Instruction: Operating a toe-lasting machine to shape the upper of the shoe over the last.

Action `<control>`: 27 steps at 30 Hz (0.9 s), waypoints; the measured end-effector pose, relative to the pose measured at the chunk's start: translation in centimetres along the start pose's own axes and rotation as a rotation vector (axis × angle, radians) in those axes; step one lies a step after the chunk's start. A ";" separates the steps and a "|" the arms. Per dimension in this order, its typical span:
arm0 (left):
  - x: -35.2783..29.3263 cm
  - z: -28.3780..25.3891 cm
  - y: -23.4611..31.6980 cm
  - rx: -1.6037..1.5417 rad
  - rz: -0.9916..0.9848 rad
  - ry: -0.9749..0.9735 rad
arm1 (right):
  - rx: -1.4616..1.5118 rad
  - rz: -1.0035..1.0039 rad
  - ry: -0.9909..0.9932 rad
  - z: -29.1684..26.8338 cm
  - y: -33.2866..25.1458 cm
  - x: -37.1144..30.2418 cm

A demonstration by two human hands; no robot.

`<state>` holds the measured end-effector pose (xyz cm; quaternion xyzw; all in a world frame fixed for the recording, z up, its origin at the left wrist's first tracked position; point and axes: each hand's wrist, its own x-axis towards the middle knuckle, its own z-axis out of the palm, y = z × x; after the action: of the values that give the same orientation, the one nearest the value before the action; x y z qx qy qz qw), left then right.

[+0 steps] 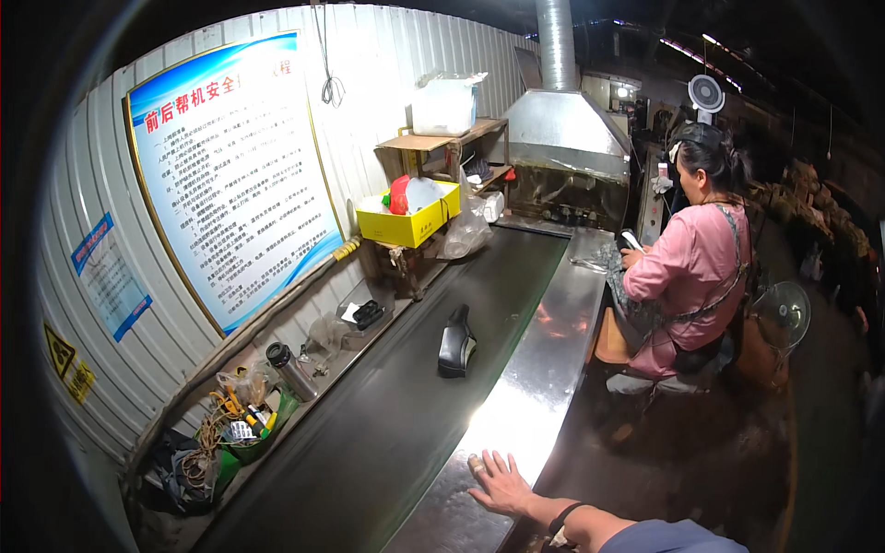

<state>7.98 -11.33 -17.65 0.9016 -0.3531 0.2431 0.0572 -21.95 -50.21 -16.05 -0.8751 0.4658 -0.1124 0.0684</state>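
Note:
My right hand point(501, 484) rests palm down on the shiny metal ledge point(525, 396) beside the belt, its fingers spread and holding nothing. One finger has a tan wrap round it, and a dark band circles the wrist. Farther up, on the dark conveyor belt point(387, 405), a single black shoe point(454, 343) lies apart from my hand. My left hand is out of the picture.
A co-worker in pink point(705, 267) sits right of the ledge, holding something white. A metal hood point(553, 129) covers the belt's far end. Along the left stand a yellow box point(406, 226), a flask point(290, 370) and a bag of tools point(244, 429). A fan point(782, 313) stands far right.

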 end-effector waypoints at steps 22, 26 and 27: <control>1.6 -1.8 1.3 0.228 0.115 -0.028 | -0.047 0.024 -0.040 -0.9 -0.3 0.5; 1.5 -1.7 1.2 0.201 0.052 -0.098 | -0.051 0.024 -0.089 -1.0 -0.3 0.6; 1.5 -1.8 1.0 0.191 0.062 -0.099 | -0.016 0.009 -0.053 -1.0 -0.4 0.7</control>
<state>7.52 -12.52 -15.43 0.9024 -0.3586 0.2327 -0.0540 -21.54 -50.58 -14.92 -0.8762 0.4685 -0.0852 0.0742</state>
